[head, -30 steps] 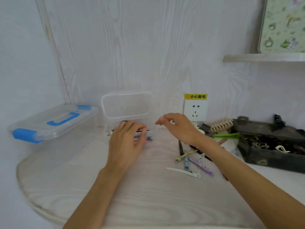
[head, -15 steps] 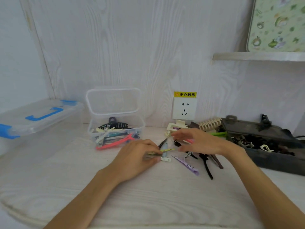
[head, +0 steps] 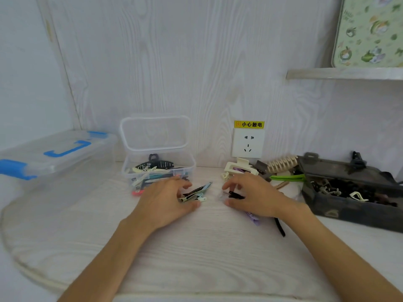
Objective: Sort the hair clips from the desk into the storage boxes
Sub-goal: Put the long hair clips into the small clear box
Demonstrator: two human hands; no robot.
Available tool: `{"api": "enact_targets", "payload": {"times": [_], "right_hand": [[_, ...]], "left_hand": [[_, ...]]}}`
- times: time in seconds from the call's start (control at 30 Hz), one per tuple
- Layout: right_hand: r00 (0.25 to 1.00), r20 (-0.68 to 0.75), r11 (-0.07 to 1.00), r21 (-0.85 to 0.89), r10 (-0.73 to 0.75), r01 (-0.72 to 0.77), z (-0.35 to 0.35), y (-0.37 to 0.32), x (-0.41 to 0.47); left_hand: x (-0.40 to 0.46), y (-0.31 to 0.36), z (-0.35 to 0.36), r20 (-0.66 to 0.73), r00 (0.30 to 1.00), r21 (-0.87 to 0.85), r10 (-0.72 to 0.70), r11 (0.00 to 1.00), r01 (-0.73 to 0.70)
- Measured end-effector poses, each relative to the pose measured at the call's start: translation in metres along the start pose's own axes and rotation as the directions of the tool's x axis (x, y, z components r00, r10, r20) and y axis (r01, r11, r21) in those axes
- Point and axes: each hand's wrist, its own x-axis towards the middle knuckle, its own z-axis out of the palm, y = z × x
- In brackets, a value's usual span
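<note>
Both hands are down on the pale wood-grain worktop point(head: 196, 253), close to each other near its middle. The left hand point(head: 168, 201) has its fingers curled around a small bundle of flat hair clips point(head: 196, 192), which sticks out to the right between fingers and thumb; the bundle mixes dark, light blue and white clips. The right hand point(head: 253, 197) is bent over a small black clip point(head: 235, 195), its thumb and fingers pinching it just above the worktop. Under that hand's wrist a purple clip point(head: 253, 216) and a long black clip point(head: 280, 227) lie flat on the surface. Just behind the left hand stands a small clear box point(head: 159, 168) with its lid tipped up against the wall; it already holds a jumble of clips, a black claw clip among them, and a red clip point(head: 137, 193) shows at its near left corner. A larger clear box with blue latches point(head: 56, 153) sits closed at the far left. At the right, a dark tray point(head: 349, 205) holds more clips. A cream claw clip point(head: 237, 167) and a beige claw clip point(head: 282, 163) lie near the wall socket point(head: 248, 143).
</note>
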Motion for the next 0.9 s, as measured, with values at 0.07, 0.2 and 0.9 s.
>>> {"api": "enact_targets", "payload": {"times": [0.07,0.2,0.9], "right_hand": [[0.996,-0.047,0.993,-0.092,-0.075,0.071,0.006,-0.004,0.002],[0.991,-0.039,0.991,-0.044,-0.124,0.123,0.015,-0.011,0.004],[0.979,-0.146,0.97,-0.214,-0.145,0.112,0.013,-0.012,0.008]], "left_hand": [[0.001,0.0,0.005,-0.005,1.0,0.063,-0.011,0.998,0.011],[0.003,0.002,0.021,0.072,0.996,0.04,0.058,0.997,-0.061],[0.002,-0.019,-0.01,-0.103,0.974,-0.24,0.201,0.945,-0.22]]}}
